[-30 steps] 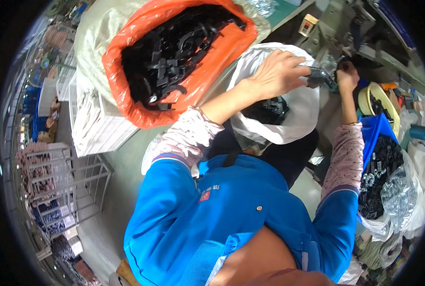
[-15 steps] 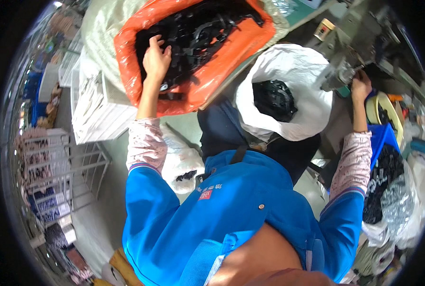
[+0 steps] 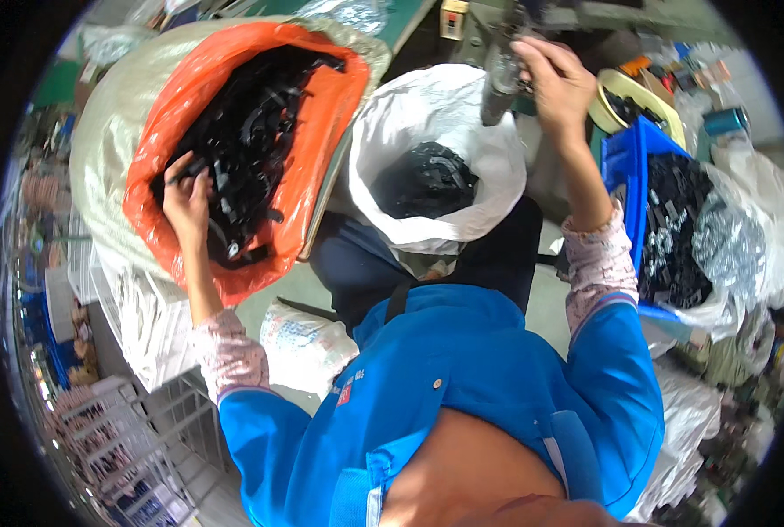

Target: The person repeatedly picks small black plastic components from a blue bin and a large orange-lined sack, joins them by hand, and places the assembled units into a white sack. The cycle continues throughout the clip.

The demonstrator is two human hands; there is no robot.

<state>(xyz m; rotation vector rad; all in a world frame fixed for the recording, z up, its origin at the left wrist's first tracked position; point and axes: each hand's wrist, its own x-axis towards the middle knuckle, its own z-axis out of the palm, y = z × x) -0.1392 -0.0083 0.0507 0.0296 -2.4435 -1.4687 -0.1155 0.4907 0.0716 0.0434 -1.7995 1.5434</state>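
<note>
Left hand (image 3: 187, 198) moved into one orange bag (image 3: 323, 119) (one white bag (image 3: 495, 176) nearby).

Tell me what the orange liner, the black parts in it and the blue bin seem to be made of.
Orange liner: thin, glossy plastic film, judging by its crinkles and bright highlights.
Black parts: probably moulded plastic, with a low sheen and even black colour; metal inside can't be ruled out.
Blue bin: likely rigid plastic, smooth-looking, with straight walls and solid colour.
</note>
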